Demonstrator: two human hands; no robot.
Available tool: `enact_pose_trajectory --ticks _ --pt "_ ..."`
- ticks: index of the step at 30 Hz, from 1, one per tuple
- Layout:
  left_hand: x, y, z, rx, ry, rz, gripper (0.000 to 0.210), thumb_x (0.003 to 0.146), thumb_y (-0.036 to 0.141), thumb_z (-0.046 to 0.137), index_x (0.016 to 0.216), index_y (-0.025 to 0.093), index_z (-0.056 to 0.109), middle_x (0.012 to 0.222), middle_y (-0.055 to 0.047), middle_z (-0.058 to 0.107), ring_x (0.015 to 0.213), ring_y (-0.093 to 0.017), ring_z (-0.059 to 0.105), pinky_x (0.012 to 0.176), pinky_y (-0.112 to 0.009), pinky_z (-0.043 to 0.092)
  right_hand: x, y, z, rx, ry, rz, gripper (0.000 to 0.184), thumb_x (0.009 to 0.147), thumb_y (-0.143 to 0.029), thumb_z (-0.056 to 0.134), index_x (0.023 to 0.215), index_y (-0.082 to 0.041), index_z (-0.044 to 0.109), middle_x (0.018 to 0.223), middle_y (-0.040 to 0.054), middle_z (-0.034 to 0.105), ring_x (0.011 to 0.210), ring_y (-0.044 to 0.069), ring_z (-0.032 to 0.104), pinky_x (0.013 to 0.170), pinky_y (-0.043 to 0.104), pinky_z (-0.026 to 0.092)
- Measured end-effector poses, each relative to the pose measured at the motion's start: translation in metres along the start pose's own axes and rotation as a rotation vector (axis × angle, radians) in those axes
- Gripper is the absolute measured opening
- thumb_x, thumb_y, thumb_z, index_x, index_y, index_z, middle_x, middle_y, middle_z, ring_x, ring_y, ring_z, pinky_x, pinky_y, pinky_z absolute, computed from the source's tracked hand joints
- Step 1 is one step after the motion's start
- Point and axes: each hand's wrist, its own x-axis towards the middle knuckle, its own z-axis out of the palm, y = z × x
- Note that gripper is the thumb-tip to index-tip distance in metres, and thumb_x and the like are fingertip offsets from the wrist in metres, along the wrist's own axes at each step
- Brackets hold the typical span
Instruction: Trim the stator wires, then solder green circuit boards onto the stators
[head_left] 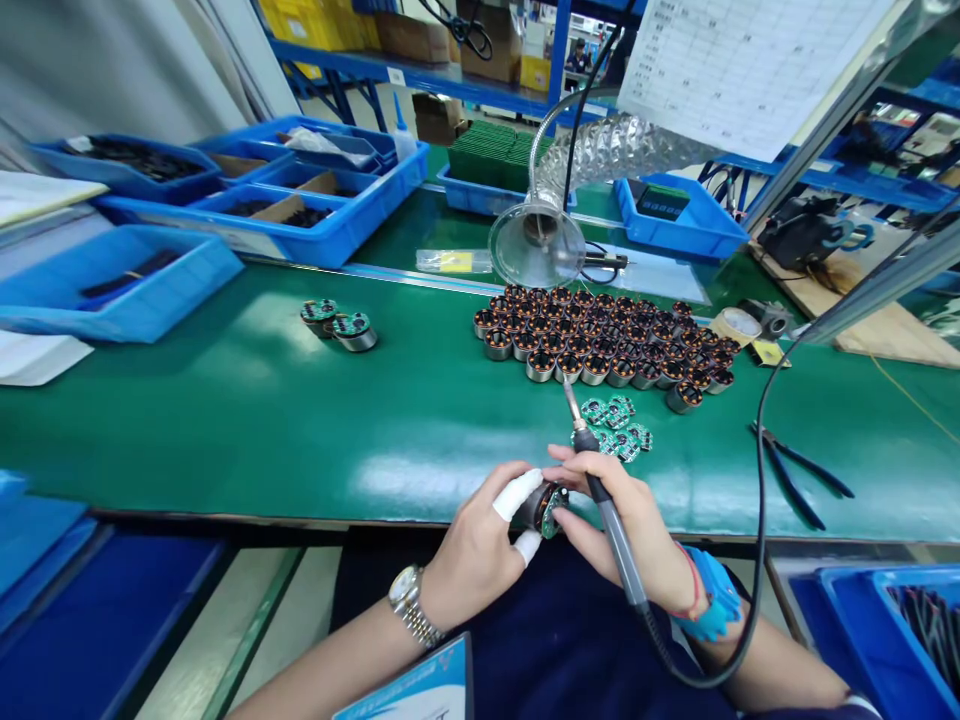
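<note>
Counted on the table (300, 430): bare stators (568, 366), more than thirty, the rear ones overlapping, so no exact figure. Loose circuit boards (619, 412): at least five, some partly hidden. Board-topped stators (356, 335), standing: two. Pliers (791, 490): one pair. Tape roll (721, 322): one. Hands: two; the left hand (476, 540) holds one stator (534, 505), the right hand (637, 510) one soldering iron (616, 535). White finger covers (516, 494): two visible. Wristwatch (405, 585): one.

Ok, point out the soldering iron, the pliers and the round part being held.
Soldering iron (613, 522): head view, on its grey grip.
Pliers (784, 482): head view, on one handle.
Round part (551, 508): head view, on its green face.
</note>
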Motion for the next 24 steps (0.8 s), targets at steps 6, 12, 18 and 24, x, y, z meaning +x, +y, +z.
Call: enact_pose_trajectory --ticks 6,12,18,24 --pt "-0.002 0.001 0.003 0.076 0.034 0.026 0.049 0.071 0.006 0.049 0.118 0.018 0.042 0.110 -0.011 0.052 0.100 -0.022 0.056 0.086 -0.036 0.050 0.001 0.002 0.003 -0.036 0.017 -0.010 0.043 0.075 -0.009 0.055 0.113 -0.026 0.044 0.123 0.0058 0.054 0.111 0.019 0.055 0.095 0.035 0.047" --pt "-0.001 0.001 0.005 0.047 0.029 -0.017 0.048 0.070 0.005 0.049 0.116 0.017 0.044 0.111 -0.011 0.053 0.101 -0.022 0.055 0.088 -0.036 0.048 0.001 0.004 0.010 -0.002 0.058 0.025 0.042 0.076 -0.008 0.051 0.113 -0.025 0.043 0.122 0.0069 0.054 0.105 0.019 0.059 0.093 0.035 0.048" --pt "0.005 0.002 -0.001 -0.177 -0.053 -0.180 0.044 0.066 0.009 0.057 0.107 0.019 0.048 0.102 -0.006 0.057 0.090 -0.019 0.058 0.080 -0.035 0.051 0.003 0.008 0.006 0.106 0.185 0.034 0.039 0.079 -0.007 0.046 0.113 -0.026 0.041 0.121 0.0068 0.054 0.096 0.017 0.063 0.088 0.036 0.050" --pt "0.003 0.002 -0.003 -0.438 -0.132 -0.342 0.045 0.065 0.015 0.065 0.106 0.019 0.047 0.101 -0.007 0.060 0.089 -0.021 0.061 0.084 -0.039 0.050 0.003 0.006 -0.005 0.005 0.301 0.038 0.032 0.082 -0.011 0.049 0.109 -0.027 0.046 0.107 0.0050 0.060 0.073 0.012 0.062 0.075 0.033 0.052"
